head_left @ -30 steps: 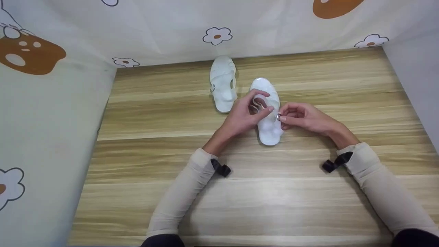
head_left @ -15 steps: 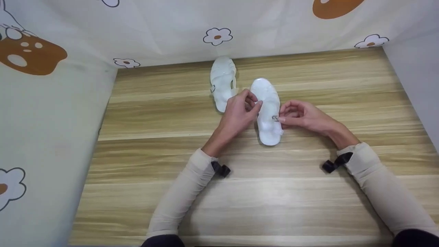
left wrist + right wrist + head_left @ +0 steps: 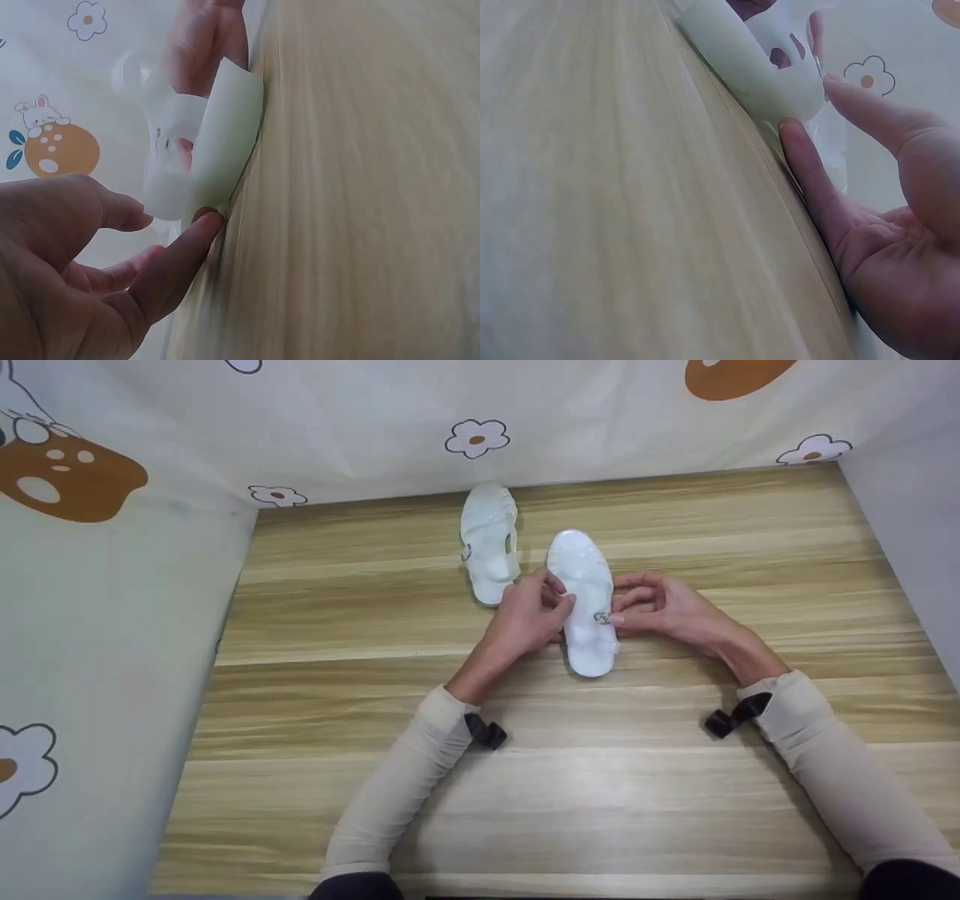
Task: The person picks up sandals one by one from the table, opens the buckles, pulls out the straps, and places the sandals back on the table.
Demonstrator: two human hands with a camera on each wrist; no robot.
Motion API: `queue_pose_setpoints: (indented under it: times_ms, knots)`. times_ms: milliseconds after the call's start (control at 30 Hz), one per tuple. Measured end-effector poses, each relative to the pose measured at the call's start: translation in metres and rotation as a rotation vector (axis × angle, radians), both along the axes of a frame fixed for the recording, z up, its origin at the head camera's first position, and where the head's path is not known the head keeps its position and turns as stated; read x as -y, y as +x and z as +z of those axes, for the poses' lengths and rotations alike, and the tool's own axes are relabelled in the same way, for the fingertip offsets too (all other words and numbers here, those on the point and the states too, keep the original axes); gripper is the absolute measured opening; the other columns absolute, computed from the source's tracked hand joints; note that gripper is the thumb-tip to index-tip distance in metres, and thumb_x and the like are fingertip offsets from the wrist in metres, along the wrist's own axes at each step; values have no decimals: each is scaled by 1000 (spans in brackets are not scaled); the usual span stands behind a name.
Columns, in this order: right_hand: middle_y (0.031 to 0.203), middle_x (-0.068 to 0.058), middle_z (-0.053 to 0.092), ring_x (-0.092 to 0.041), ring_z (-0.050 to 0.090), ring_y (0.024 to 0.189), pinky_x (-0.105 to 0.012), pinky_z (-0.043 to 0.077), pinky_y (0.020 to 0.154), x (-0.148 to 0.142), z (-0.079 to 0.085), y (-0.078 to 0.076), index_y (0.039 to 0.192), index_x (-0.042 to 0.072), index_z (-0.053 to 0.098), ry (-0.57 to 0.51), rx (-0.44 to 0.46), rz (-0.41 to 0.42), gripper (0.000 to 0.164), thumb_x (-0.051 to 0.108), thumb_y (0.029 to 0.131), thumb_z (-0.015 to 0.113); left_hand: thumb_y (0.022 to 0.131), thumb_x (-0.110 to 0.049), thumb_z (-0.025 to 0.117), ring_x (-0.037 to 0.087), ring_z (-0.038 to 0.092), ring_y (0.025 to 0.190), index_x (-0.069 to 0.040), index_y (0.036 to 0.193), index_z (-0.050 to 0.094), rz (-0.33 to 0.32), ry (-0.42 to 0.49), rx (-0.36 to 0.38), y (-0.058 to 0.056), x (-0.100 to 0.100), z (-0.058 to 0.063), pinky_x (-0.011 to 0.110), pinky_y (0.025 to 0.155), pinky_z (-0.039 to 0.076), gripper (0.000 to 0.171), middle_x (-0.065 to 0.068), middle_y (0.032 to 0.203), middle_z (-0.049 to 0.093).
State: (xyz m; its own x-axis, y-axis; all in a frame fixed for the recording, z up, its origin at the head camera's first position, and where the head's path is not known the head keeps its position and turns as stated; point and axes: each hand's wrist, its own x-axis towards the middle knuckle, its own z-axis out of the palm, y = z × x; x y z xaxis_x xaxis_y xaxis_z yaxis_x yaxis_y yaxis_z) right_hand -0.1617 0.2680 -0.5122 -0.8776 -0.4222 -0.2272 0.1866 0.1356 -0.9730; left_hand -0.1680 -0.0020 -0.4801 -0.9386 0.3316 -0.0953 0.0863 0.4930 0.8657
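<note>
A white sandal (image 3: 587, 645) lies on the wood-grain surface between both hands, toe end away from me. My left hand (image 3: 525, 619) is at its left side, thumb at the upper edge and a finger low against the sole in the left wrist view. My right hand (image 3: 667, 611) holds the right side, with the thumb tip at a small silver buckle (image 3: 602, 618). In the right wrist view the right thumb (image 3: 855, 96) touches the buckle side while a finger rests low by the sole. The straps lie across the sandal; the left fingers partly hide its left edge.
A second white sandal (image 3: 487, 521) lies just left and farther back, near the wall. Its heel end is close to my left knuckles. Patterned cloth (image 3: 360, 427) with flowers rises behind and at the left; a plain pale wall (image 3: 907, 510) stands on the right.
The left hand has drawn back from the raised strap to the sandal's left edge, then slid slightly nearer. The strap now lies down, and the buckle sits flat beside the right thumb.
</note>
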Motion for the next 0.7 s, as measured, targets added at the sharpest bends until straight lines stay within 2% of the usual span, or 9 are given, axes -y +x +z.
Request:
queue_pose_setpoints:
  times_ms: [67, 200, 267, 567, 700]
  knots:
    - [114, -6, 75, -16, 78, 101, -32, 65, 92, 0, 1, 0, 154, -3, 43, -3, 5, 1, 70, 8, 96, 82, 105, -23, 70, 13, 77, 76, -7, 118, 65, -4, -24, -22, 0, -1, 0, 27, 66, 63, 21, 8, 102, 81]
    - [115, -5, 75, -15, 78, 103, -32, 65, 92, 0, 2, -1, 155, -2, 45, 10, 8, -14, 71, 10, 97, 83, 105, -26, 70, 16, 74, 97, -8, 122, 65, -11, -62, -96, -1, -1, -1, 29, 89, 58, 25, 6, 106, 79]
    - [115, -5, 75, -14, 77, 102, -32, 65, 92, 0, 3, -2, 156, -2, 44, 10, 3, -25, 71, 11, 97, 82, 105, -27, 70, 16, 73, 102, -8, 122, 65, -5, -60, -123, -2, -1, -3, 30, 96, 55, 25, 6, 107, 78]
    - [120, -5, 69, -11, 73, 107, -23, 62, 94, 4, 3, -2, 160, -2, 43, 17, -80, -60, 74, 10, 98, 81, 106, -21, 69, 18, 78, 107, -6, 124, 64, -13, 47, -114, -2, -3, -6, 27, 94, 61, 24, 11, 118, 76]
    - [122, -5, 66, -11, 73, 108, -20, 60, 93, 4, 4, -3, 161, -1, 42, -3, -97, -88, 74, 9, 99, 80, 107, -20, 67, 18, 79, 102, -6, 126, 65, -15, 73, -120, -3, -5, -7, 24, 88, 62, 24, 11, 125, 75]
